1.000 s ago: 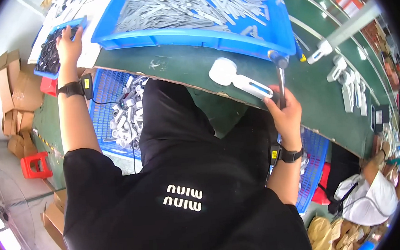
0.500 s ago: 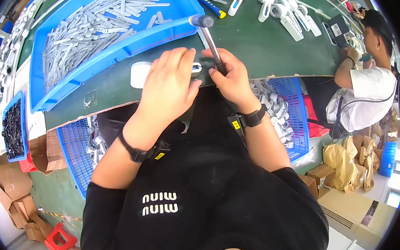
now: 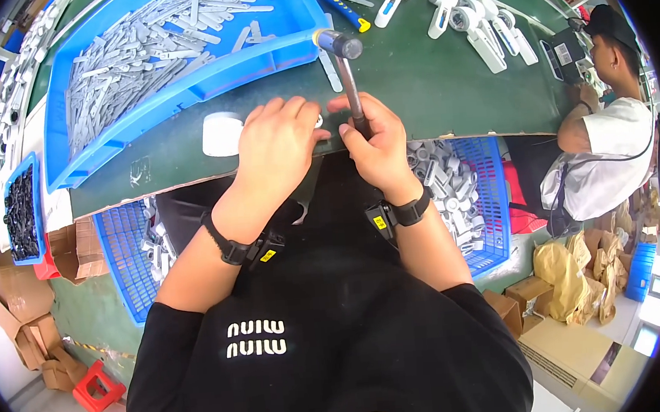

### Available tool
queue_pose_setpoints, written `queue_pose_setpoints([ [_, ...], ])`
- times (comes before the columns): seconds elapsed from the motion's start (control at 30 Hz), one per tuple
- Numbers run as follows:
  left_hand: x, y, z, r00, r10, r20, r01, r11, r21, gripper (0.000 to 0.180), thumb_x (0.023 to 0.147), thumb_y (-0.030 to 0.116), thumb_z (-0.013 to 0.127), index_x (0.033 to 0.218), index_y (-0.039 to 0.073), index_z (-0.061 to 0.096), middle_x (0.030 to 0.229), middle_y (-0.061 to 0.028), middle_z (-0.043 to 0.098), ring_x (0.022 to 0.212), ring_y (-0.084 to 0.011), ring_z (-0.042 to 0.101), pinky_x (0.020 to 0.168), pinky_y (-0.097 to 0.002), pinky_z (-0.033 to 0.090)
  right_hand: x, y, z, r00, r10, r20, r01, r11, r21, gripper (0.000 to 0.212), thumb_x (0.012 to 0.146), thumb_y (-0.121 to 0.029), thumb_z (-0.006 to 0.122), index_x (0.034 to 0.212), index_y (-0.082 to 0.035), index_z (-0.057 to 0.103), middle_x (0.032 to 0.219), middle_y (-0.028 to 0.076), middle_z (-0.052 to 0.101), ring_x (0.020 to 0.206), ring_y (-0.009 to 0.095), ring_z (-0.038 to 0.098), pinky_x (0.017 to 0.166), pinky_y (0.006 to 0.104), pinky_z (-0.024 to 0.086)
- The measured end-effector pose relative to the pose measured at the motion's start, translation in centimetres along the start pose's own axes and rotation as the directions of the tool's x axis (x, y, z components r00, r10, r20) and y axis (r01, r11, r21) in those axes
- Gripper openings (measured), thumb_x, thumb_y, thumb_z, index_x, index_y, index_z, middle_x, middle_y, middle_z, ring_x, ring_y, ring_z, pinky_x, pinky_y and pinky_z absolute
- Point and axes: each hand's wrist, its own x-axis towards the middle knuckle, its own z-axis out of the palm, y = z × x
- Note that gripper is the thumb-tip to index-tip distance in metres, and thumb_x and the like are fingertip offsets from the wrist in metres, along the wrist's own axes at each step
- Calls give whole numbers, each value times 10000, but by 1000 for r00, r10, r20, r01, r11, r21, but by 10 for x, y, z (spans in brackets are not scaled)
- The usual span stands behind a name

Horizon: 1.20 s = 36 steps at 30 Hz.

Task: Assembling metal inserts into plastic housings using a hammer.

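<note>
My left hand (image 3: 277,142) is closed over a white plastic device with a broad round end (image 3: 222,135). The device lies on the green worktable (image 3: 446,104) close to its front edge, and its middle is hidden under my fingers. A small bit of its narrow end shows by my fingertips. In my right hand (image 3: 377,136) is a hammer (image 3: 347,69), held upright by the lower handle with its head raised. That hand stands just right of the device's narrow end. A flat grey strip (image 3: 329,70) lies on the table behind the hammer.
A large blue tray (image 3: 182,94) of grey strips fills the back left. Blue-and-yellow cutters (image 3: 341,7) and several white devices (image 3: 483,39) lie farther back. Blue baskets (image 3: 492,193) of white parts stand below the table edge. A person (image 3: 607,130) works at the right.
The hammer's head has come slightly lower and to the right. My left hand has shifted a little left with the device, whose narrow end is now mostly covered.
</note>
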Motion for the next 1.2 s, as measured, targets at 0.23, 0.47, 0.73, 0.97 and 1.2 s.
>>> queue_pose_setpoints([
  [0.23, 1, -1, 4, 999, -20, -27, 19, 1000, -22, 270, 842, 212, 871, 983, 69, 690, 913, -72, 681, 882, -314, 684, 759, -465, 513, 1, 0, 2, 998, -56, -15, 56, 998, -7, 311, 894, 69, 658, 1186, 3, 743, 1044, 79, 725, 871, 161, 651, 768, 304, 514],
  [0.47, -1, -1, 2, 1000, -22, 0, 22, 1000, -14, 267, 849, 188, 859, 1036, 62, 717, 939, -77, 692, 933, -322, 694, 806, -467, 527, -2, 3, 3, 1000, -1, -29, 2, 999, 54, 289, 919, 73, 670, 1186, -2, 749, 1031, 53, 724, 832, 111, 628, 738, 274, 511],
  [0.73, 2, -33, -82, 978, -205, -43, 133, 767, -628, 284, 994, 108, 795, 1269, 44, 766, 1045, -97, 787, 918, -205, 747, 862, -349, 588, -6, 0, 0, 997, 76, -21, -73, 992, 106, 264, 975, 71, 650, 1213, 1, 741, 1031, 17, 723, 701, 49, 596, 619, 236, 484],
  [0.97, 60, -230, -147, 915, -402, 32, 403, 908, -112, 228, 1021, 114, 701, 1201, 9, 791, 1046, -127, 823, 928, -213, 774, 866, -369, 611, -4, 0, 2, 993, 121, -7, -119, 983, 139, 227, 1013, 19, 670, 1226, -4, 746, 952, 17, 744, 655, 36, 578, 575, 232, 475],
  [1.2, 83, -298, -107, 819, -420, 391, 337, 903, 265, 249, 919, 151, 808, 1156, 81, 838, 1082, -155, 835, 1031, -322, 792, 938, -428, 616, -4, 5, 0, 993, 119, -8, -117, 981, 154, 217, 1024, -3, 678, 1230, -5, 748, 913, 10, 741, 642, 36, 579, 565, 226, 470],
])
